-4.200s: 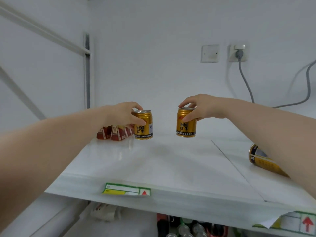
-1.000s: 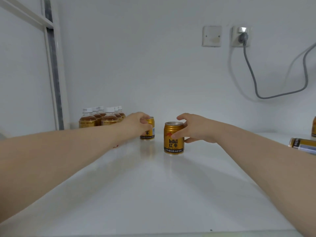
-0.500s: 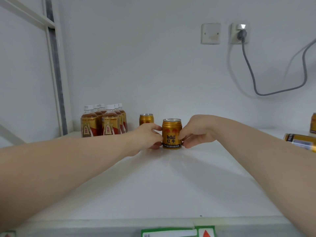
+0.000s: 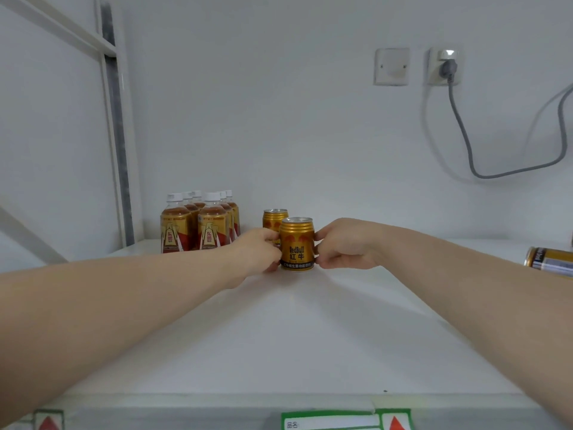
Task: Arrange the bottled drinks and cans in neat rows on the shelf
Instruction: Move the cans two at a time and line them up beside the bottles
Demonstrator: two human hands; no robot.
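A gold Red Bull can (image 4: 296, 243) stands upright on the white shelf (image 4: 279, 336), label facing me. My left hand (image 4: 257, 254) grips its left side and my right hand (image 4: 342, 245) grips its right side. A second gold can (image 4: 273, 218) stands just behind it, partly hidden. Several tea bottles (image 4: 198, 223) with white caps stand in two rows at the back left. Another gold can (image 4: 548, 261) lies on its side at the right edge.
The shelf's upright post (image 4: 116, 135) rises at the left beside the bottles. A wall socket (image 4: 445, 66) with a grey cable (image 4: 496, 169) hangs on the back wall. Price-label strips (image 4: 345, 421) run along the shelf's front edge.
Both hands came off separate cans and now clasp the front can together. The view has dropped lower and closer to the shelf's front edge.
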